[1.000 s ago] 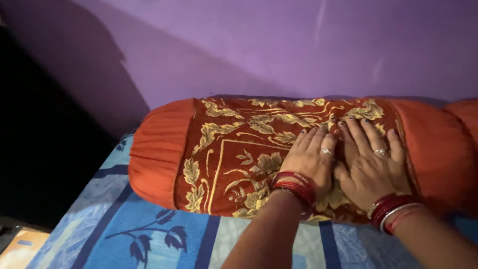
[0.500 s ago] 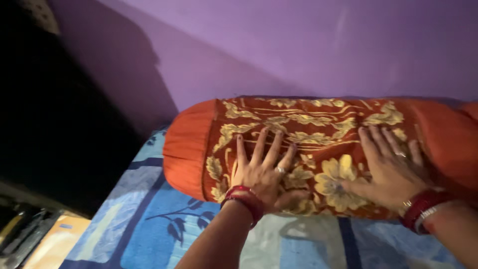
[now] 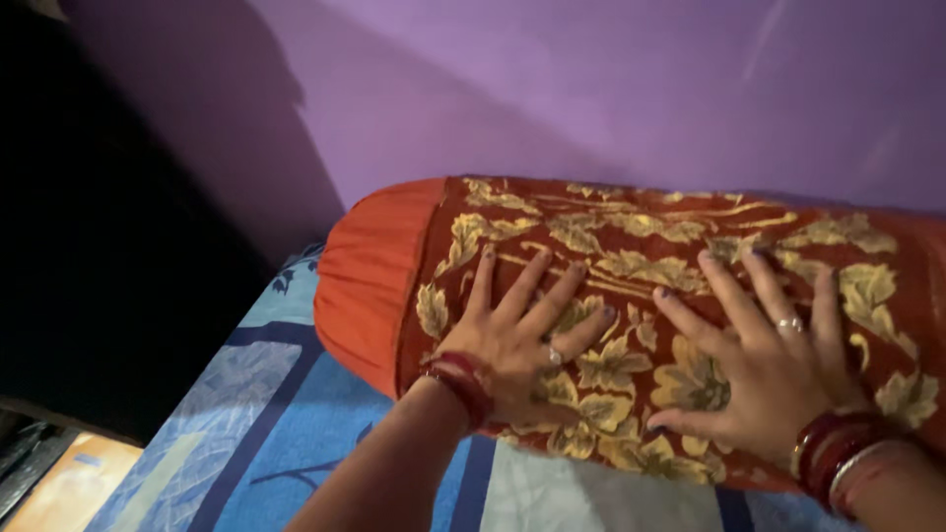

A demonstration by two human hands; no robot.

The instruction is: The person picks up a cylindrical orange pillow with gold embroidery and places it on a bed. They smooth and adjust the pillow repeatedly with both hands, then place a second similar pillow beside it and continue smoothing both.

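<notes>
Against the purple wall (image 3: 591, 89), your bolster (image 3: 631, 296) lies lengthwise on the bed, its red cover worked with gold leaves and its pleated orange end cap (image 3: 370, 286) turned toward the dark side of the room. Your left hand (image 3: 517, 340) rests flat on it near that cap, fingers spread and palm down; your right hand (image 3: 774, 360) lies the same way further along. Neither grip closes on anything — both are released, pressing on the fabric rather than grasping it. Judging by the splayed fingers and the weight over the wrists, you hold the round cushion this way so it cannot roll, and so the cover lies smooth against the filling.

Much is kept from you. The bolster's far end runs out of the picture on the right, and its back is hidden against the wall. Your right wrist, with its red bangles (image 3: 833, 453), is cut off at the lower edge. The blue leaf-patterned bedsheet (image 3: 246, 424) shows only in part — beyond its left edge the room falls into blackness, with a pale orange thing (image 3: 69, 483) at the bottom corner too dim to name.
</notes>
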